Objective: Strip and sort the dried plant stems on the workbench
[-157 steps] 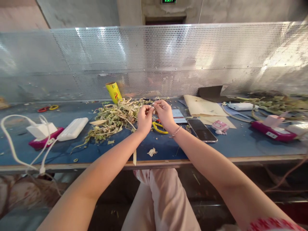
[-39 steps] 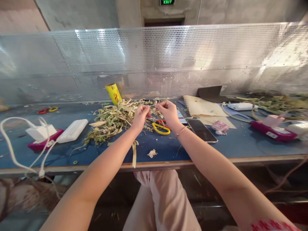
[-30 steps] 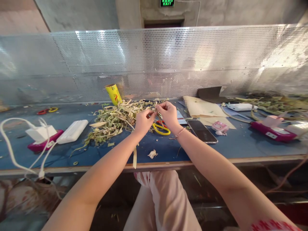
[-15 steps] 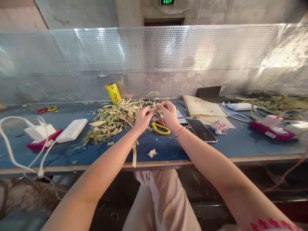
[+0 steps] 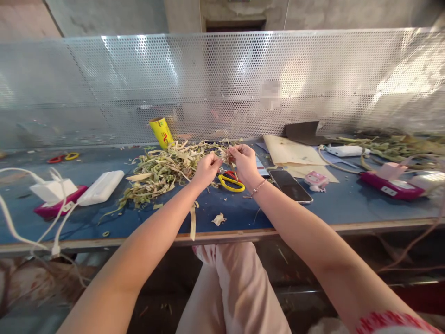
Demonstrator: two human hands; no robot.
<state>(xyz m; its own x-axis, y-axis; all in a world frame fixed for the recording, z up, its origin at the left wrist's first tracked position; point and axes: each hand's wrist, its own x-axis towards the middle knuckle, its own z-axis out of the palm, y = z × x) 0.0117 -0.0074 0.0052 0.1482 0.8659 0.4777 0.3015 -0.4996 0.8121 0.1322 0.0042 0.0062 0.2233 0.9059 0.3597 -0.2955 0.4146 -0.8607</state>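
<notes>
My left hand (image 5: 207, 170) is pinched closed beside the heap of dried plant strips (image 5: 163, 167); what its fingertips hold is too small to make out. Just to its right, my right hand (image 5: 244, 162) pinches a pale dried plant strip (image 5: 225, 152). A small gap separates the two hands, both raised over the heap's right end. Scissors with red and yellow handles (image 5: 232, 187) lie below and between them. A dark phone (image 5: 291, 186) is to the right of my right wrist.
A yellow tube (image 5: 162, 133) stands behind the heap. White power banks (image 5: 101, 188), magenta power strips (image 5: 392, 186) and cables flank the work area. Brown paper (image 5: 292, 150) and a pink case (image 5: 316, 180) lie at right. A perforated metal screen (image 5: 229, 83) rises behind.
My hands have moved slightly apart, with the right fingers now around a more visible strip. The whole view has shifted a little.
</notes>
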